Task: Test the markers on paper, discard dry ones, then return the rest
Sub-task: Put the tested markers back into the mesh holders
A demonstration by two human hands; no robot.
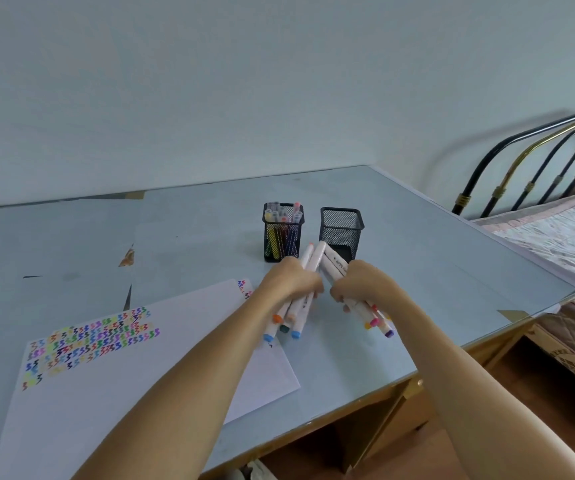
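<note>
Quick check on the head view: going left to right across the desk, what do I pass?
Paper with coloured test squiggles → left hand gripping a bundle of markers → right hand gripping another bundle → bed frame. The two mesh cups sit behind the hands, so I leave them out.

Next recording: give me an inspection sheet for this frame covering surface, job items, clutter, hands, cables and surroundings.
Surface: pale blue glass-topped desk, worn patches at left.
Job's things: paper sheet with rows of coloured squiggles; left mesh cup holds markers; right mesh cup looks empty.
Clutter: nothing seen.
Grippers: left hand grips a bundle of markers; right hand grips a second bundle; both above the desk in front of the cups.
Cables: nothing seen.
Surroundings: plain wall; metal bed frame and patterned mattress at right.
</note>
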